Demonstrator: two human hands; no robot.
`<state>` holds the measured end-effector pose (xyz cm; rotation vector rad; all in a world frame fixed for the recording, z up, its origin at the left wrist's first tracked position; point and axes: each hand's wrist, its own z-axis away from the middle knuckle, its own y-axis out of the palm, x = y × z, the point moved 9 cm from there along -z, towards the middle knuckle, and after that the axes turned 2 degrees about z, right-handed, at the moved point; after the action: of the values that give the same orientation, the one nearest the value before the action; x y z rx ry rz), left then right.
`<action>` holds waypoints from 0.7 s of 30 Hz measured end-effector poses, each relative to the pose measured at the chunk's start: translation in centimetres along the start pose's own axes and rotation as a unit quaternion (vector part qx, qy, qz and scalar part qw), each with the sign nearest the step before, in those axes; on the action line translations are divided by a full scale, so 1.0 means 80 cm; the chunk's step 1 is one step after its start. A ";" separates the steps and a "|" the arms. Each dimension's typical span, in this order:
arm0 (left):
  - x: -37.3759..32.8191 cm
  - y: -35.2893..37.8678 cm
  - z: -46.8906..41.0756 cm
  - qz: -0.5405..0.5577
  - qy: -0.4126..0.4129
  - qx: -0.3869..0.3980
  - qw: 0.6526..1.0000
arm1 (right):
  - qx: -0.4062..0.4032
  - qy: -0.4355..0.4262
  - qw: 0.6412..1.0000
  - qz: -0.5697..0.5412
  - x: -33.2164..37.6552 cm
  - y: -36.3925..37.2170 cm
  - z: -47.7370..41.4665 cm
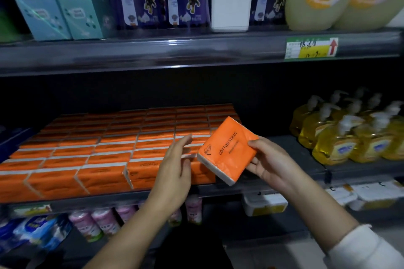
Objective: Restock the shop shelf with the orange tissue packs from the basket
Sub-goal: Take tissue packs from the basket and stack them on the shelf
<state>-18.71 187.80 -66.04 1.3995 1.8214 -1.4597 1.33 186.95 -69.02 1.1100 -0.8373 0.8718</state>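
My right hand (270, 164) grips an orange tissue pack (228, 150) marked "COTTON TISSUE", tilted in the air in front of the middle shelf (284, 144). Thumb on top, fingers underneath. My left hand (177, 164) hovers just left of the pack with straight fingers, holding nothing, over the front right of the stocked packs. Several rows of orange tissue packs (105, 155) fill the left and middle of that shelf. A bare strip of shelf lies right of the rows. The basket is out of view.
Yellow pump soap bottles (345, 135) stand at the right of the same shelf. The upper shelf edge (196, 50) with a price tag (311, 47) overhangs close above. Purple bottles, teal boxes and large jugs sit above; pink bottles (105, 219) and white tubs below.
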 end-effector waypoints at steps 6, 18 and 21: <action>0.032 0.036 -0.003 0.143 -0.157 0.019 0.977 | 0.041 -0.017 0.999 0.012 -0.014 -0.015 0.004; 0.004 0.067 -0.027 -0.196 0.035 0.070 0.978 | -0.073 -0.077 0.972 0.209 -0.013 -0.105 -0.009; 0.029 0.055 -0.039 -0.341 0.057 0.059 0.936 | -0.118 -0.095 0.960 0.236 -0.007 -0.121 -0.028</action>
<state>-15.02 191.35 -68.85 0.9410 2.4847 -1.8588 10.06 187.05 -73.73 0.8011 -1.3659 1.0313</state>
